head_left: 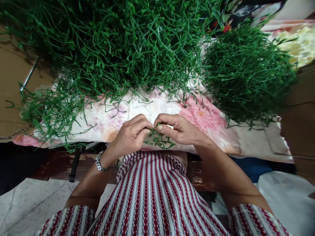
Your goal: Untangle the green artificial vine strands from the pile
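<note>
Green sprigs: a small tangle of thin green stems sits between your two hands, just above your lap and at the near edge of the flowered cloth; the single strands in it are too fine and too knotted to count.
Left hand: one hand, curled, with its thumb and forefinger pinched together on the left end of the tangle where the two hands meet.
Right hand: one hand, fingers bent inward and closed narrowly on the right end of the same tangle, a fingertip pressing the stems; some strands hang below it.
Wristwatch: one metal band, on your left wrist.
Large heap: one wide mound of the same green stems, filling the upper left and middle of the view, well apart from your hands; loose strands trail from it down over the cloth.
Small heap: one denser, darker mound to the right, just beside the large one. That makes two heaps in all.
Flowered cloth: one pale sheet with pink blooms, spread under both heaps.
Striped garment: red and white stripes, covering your lap and both sleeves.
Cardboard: brown sheets at the left edge, with more at the right edge.
</note>
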Demonstrator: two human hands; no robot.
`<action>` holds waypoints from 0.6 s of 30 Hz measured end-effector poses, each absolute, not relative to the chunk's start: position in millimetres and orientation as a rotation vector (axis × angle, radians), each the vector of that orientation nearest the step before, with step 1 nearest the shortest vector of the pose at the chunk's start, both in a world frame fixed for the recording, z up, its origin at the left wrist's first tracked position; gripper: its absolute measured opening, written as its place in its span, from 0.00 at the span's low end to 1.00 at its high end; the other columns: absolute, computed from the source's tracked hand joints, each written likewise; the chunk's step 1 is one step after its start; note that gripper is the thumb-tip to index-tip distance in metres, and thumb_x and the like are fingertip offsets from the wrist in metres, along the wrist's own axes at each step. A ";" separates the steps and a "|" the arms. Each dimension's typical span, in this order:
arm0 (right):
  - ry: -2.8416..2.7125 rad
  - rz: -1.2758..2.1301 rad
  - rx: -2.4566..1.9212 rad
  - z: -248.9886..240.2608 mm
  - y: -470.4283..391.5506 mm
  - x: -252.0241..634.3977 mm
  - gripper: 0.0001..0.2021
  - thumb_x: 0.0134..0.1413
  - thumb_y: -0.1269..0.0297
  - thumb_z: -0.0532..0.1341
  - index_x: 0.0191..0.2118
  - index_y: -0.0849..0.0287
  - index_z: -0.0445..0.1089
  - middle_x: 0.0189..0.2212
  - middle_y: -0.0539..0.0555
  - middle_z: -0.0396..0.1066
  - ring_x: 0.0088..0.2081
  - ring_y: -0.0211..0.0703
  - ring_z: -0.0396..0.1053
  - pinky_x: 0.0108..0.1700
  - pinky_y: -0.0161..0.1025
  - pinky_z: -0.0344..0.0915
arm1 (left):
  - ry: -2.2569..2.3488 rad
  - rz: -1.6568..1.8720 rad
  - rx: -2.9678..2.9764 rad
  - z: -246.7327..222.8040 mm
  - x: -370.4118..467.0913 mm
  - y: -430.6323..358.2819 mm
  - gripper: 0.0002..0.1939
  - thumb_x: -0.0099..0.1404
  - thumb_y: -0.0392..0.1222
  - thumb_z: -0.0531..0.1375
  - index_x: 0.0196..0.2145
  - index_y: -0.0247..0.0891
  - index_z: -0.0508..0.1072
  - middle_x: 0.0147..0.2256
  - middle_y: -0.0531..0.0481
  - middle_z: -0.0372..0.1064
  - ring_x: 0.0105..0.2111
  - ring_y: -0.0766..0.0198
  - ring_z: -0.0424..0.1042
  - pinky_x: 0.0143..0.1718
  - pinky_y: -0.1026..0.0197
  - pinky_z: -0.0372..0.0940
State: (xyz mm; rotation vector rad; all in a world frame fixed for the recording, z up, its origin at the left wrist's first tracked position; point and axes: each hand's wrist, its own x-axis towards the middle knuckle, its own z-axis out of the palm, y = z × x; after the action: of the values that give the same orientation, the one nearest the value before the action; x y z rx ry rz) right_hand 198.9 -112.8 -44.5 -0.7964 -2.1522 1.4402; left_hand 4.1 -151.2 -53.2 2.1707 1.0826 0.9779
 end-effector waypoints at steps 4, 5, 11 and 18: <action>-2.221 1.337 -0.819 -42.9 -115.1 194.7 0.09 0.59 0.65 0.51 0.29 0.62 0.61 0.21 0.45 0.54 0.24 0.29 0.52 0.26 0.29 0.50 | 1.062 1.002 2.200 -58.9 5.2 -152.9 0.06 0.59 0.30 0.53 0.30 0.37 0.69 0.27 0.51 0.62 0.29 0.67 0.64 0.30 0.64 0.60; -2.220 1.336 -0.823 -43.0 -115.2 193.8 0.10 0.59 0.65 0.50 0.28 0.62 0.61 0.20 0.45 0.53 0.24 0.29 0.51 0.25 0.29 0.49 | 1.051 1.020 2.194 -59.7 5.3 -153.0 0.06 0.59 0.30 0.53 0.30 0.37 0.69 0.27 0.51 0.62 0.28 0.67 0.63 0.30 0.64 0.60; -2.219 1.394 -0.783 -44.8 -113.4 192.5 0.12 0.58 0.61 0.51 0.28 0.62 0.61 0.20 0.45 0.52 0.23 0.28 0.51 0.24 0.28 0.49 | 0.976 1.076 2.157 -59.7 7.5 -153.5 0.08 0.58 0.28 0.54 0.29 0.37 0.69 0.26 0.51 0.61 0.27 0.68 0.63 0.29 0.64 0.59; -2.283 1.493 -0.683 -44.3 -113.0 202.0 0.12 0.60 0.60 0.51 0.31 0.63 0.62 0.21 0.45 0.54 0.24 0.29 0.52 0.25 0.28 0.50 | 0.959 1.006 2.129 -58.0 2.8 -153.9 0.06 0.59 0.30 0.54 0.30 0.36 0.70 0.23 0.52 0.63 0.25 0.69 0.62 0.27 0.66 0.58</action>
State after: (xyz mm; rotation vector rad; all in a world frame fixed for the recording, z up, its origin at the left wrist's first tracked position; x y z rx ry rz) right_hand 202.0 -113.0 -44.3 -0.6828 -2.2834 1.4926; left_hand 2.8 -153.9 -58.0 2.1286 0.9588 1.0064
